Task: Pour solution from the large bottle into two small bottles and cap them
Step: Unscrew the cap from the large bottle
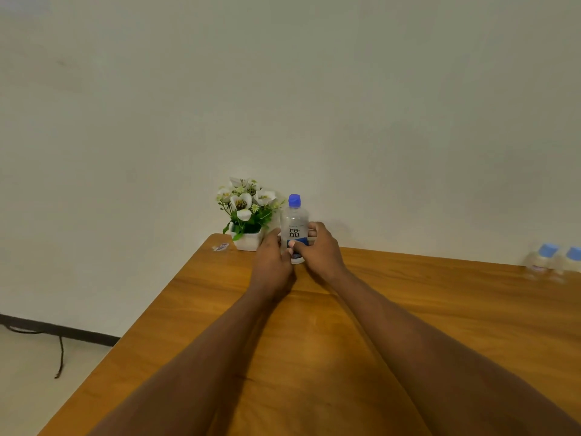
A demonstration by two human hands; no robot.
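Near the surface's [408,309] far edge, beside a flower pot [246,239], the capped large bottle [294,225] is being clasped upright by both grips: left hand [272,262], right hand [317,250]. Judged light, smooth, squeezable; mid-body hold advised. Small bottles [553,261] are standing far right.

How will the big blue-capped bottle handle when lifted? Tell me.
The large bottle is tall and narrow, so it probably tips easily. Its clear smooth plastic may be slippery. Both hands, left and right, wrap it, which should steady it.

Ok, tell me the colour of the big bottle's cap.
Blue cap, clearest in the head view.
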